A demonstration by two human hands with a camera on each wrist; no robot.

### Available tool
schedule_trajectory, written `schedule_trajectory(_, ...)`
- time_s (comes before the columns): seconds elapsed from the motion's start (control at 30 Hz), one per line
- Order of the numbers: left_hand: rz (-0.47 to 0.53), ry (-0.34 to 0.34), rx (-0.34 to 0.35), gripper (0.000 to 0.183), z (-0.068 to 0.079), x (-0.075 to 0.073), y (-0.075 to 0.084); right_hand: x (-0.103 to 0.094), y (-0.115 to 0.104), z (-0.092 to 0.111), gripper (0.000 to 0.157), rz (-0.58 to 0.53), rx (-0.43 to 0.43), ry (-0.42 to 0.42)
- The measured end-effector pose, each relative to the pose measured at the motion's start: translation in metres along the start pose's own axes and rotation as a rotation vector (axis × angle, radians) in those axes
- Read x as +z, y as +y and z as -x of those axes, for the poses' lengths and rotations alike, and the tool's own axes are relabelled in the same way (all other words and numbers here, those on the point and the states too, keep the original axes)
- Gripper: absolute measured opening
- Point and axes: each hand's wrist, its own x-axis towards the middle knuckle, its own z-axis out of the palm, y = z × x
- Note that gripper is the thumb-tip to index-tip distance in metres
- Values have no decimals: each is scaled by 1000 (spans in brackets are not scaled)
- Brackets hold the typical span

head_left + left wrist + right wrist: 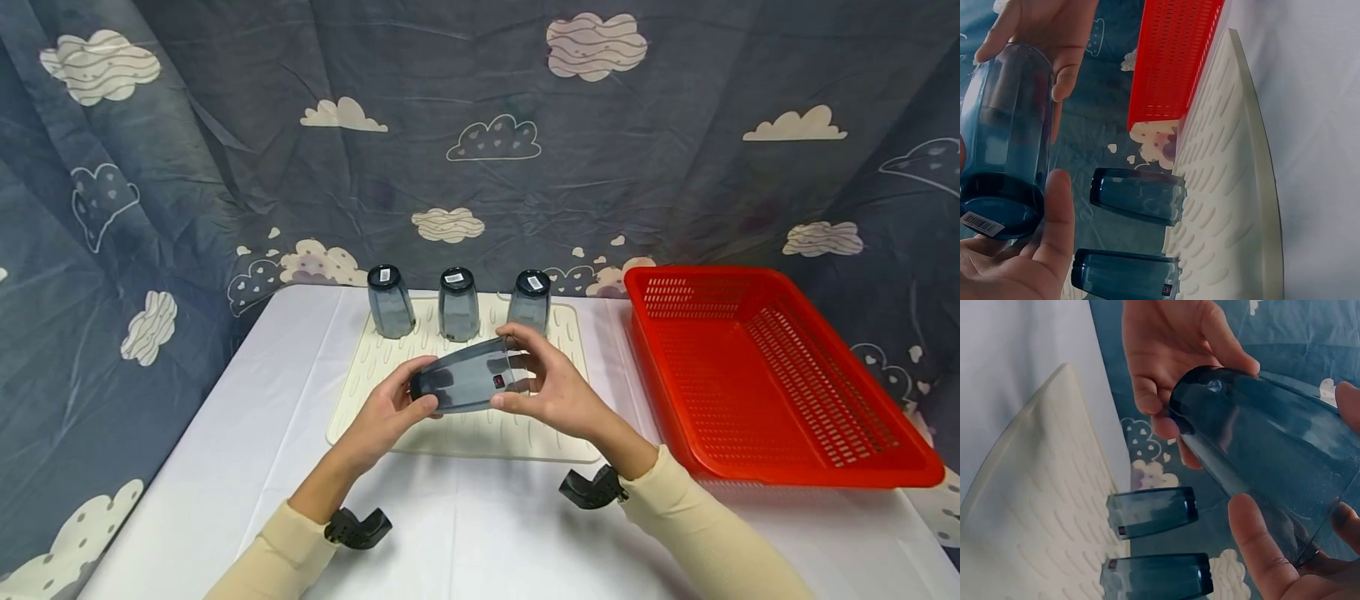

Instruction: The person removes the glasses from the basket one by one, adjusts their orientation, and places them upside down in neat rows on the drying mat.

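Note:
Both hands hold a blue-grey drinking glass (467, 379) tilted on its side above the drying mat (487, 442). My left hand (390, 412) grips its thick base, where a barcode sticker shows in the left wrist view. At the rim end, my right hand (558, 387) holds it between thumb and fingers; a small dark red label sits near that rim. Behind them, three like glasses stand upside down in a row on the mat: a left one (392, 304), a middle one (458, 307) and a right one (531, 302), partly behind the right hand.
A red perforated plastic basket (675, 442) stands on the right of the white-covered table (247, 467). Dark blue cloth (510, 192) with cloud prints hangs behind and at both sides. Black wrist cameras (360, 529) sit on both wrists.

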Motion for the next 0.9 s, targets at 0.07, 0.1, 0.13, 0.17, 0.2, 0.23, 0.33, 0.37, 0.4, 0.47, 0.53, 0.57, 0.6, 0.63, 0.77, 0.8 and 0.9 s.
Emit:
schedule_trajectory(0.07,-6,3,3,62,0,0,1,-1,0,0,74,9,6,0)
schedule_trajectory(0.1,-12,5,2,62,0,0,2,-1,0,0,74,16,8,-1)
schedule_trajectory(0.13,-18,11,1,62,0,0,3,-1,1,1,74,24,9,-1)
schedule_trajectory(0.17,-26,17,0,62,0,0,3,-2,1,1,75,33,12,1)
schedule_trajectory(0.2,-39,24,-3,62,-1,0,4,-2,2,1,75,44,16,2)
schedule_trajectory(0.23,-55,33,-5,61,-1,0,5,-2,2,1,75,54,21,5)
schedule_trajectory(0.33,-121,71,0,60,-2,0,8,-3,5,2,76,72,42,17)
schedule_trajectory(0.37,-145,84,3,59,-2,0,10,-3,6,2,76,71,51,19)
schedule_trajectory(0.4,-166,97,9,59,-3,0,11,-3,8,3,77,66,54,20)
schedule_trajectory(0.47,-199,115,24,60,-4,0,14,-3,10,3,78,48,56,23)
schedule_trajectory(0.53,-225,120,38,62,-4,1,17,-2,13,4,79,17,46,23)
schedule_trajectory(0.57,-239,120,47,64,-4,1,18,-2,14,4,80,4,42,25)
schedule_trajectory(0.6,-253,117,58,66,-4,1,19,-2,16,4,80,-7,35,25)
schedule_trajectory(0.63,-270,114,69,68,-4,1,20,-2,16,4,81,-16,30,27)
schedule_trajectory(0.77,-321,104,116,75,-2,0,23,-2,18,5,82,-37,15,24)
schedule_trajectory(0.8,-330,105,126,75,-2,-1,23,-2,18,5,82,-39,15,23)
schedule_trajectory(0.9,-348,120,136,73,-2,-2,25,-1,16,5,82,-46,14,12)
